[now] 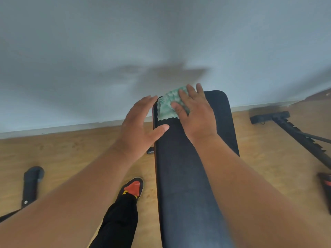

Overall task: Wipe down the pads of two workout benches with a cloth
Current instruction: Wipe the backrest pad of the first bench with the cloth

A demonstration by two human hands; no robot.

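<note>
A long black bench pad [188,176] runs from the bottom of the view away to the wall. A pale green cloth [167,106] lies crumpled on its far left corner. My right hand [195,113] presses flat on the cloth with straight fingers. My left hand [141,124] is spread at the pad's left edge, its thumb resting on the pad just below the cloth and its fingers alongside the edge.
A grey wall [161,42] stands right behind the bench's far end. Wood floor [71,154] lies on both sides. A black frame of another bench [295,133] is at right, a black padded bar [31,183] at left. My shoe [133,187] stands beside the bench.
</note>
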